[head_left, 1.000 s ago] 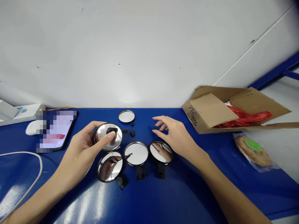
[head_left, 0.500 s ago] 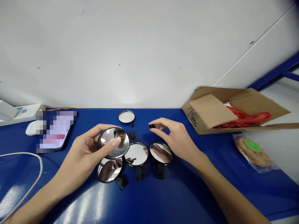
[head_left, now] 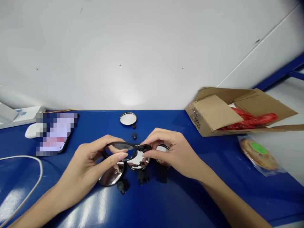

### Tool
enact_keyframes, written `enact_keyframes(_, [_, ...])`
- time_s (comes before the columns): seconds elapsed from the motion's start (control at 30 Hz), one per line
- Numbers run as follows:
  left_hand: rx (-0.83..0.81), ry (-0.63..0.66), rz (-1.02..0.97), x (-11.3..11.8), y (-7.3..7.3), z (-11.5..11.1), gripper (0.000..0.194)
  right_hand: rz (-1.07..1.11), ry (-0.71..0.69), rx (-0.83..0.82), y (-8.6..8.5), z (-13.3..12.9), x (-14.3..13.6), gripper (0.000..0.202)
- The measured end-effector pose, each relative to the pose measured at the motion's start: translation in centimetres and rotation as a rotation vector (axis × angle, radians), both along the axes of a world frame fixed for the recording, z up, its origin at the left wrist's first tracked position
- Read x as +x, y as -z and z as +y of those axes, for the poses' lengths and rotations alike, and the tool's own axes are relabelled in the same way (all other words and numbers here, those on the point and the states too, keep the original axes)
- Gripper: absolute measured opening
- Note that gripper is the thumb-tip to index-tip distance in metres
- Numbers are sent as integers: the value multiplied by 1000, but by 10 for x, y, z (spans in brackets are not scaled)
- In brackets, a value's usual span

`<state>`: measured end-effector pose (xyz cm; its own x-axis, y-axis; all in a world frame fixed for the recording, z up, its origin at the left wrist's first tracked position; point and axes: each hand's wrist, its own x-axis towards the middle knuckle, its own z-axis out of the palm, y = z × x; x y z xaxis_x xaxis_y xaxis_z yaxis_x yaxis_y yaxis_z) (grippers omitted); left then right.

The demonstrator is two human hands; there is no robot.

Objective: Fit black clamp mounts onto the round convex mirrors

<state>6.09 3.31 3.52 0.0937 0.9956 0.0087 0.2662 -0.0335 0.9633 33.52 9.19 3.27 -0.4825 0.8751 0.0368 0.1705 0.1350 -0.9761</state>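
Observation:
Tilted in my left hand is a round black-rimmed mirror, pinched between thumb and fingers. My right hand pinches a small black clamp against the right edge of that mirror; whether the two are joined I cannot tell. Below my hands lie a left mirror, a middle mirror and a right mirror, partly covered by my fingers. Black clamps show at their lower edges, such as the left one. Farther back are another round mirror and a loose black clamp.
On the right stands an open cardboard box with a red plastic bag, and a wrapped round pastry lies before it. A phone, white mouse-like object, white box and pale cable occupy the left.
My right hand has moved left and brought the small black clamp to the mirror's edge. The mirror in my left hand has tilted flatter, and its stem side now points right.

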Motion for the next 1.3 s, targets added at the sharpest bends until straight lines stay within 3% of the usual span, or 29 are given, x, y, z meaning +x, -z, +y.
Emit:
enact_keyframes(0.13, [40, 28, 75, -4, -1, -1, 25, 8, 16, 12, 1, -2, -2, 15])
enact_keyframes(0.37, [137, 20, 135, -4, 2, -5, 26, -119, -30, 302, -2, -5, 1, 10])
enact_keyframes(0.7, [58, -2, 62, 6, -1, -10, 29, -92, -47, 320, -2, -8, -2, 11])
enact_keyframes(0.83, [-17, -52, -10, 3, 2, -4, 40, -112, -12, 454, -1, -13, -8, 16])
enact_keyframes(0.97, [61, -51, -62, -4, 6, 4, 56, -68, 24, 613, 2, -18, -12, 15])
enact_keyframes(1.13, [288, 12, 148, -9, 8, 3, 76, -52, 51, 744, 11, -20, -15, 19])
enact_keyframes(1.3, [365, 78, 348, -17, 1, 6, 73, -64, -5, 810, 13, -21, -16, 16])
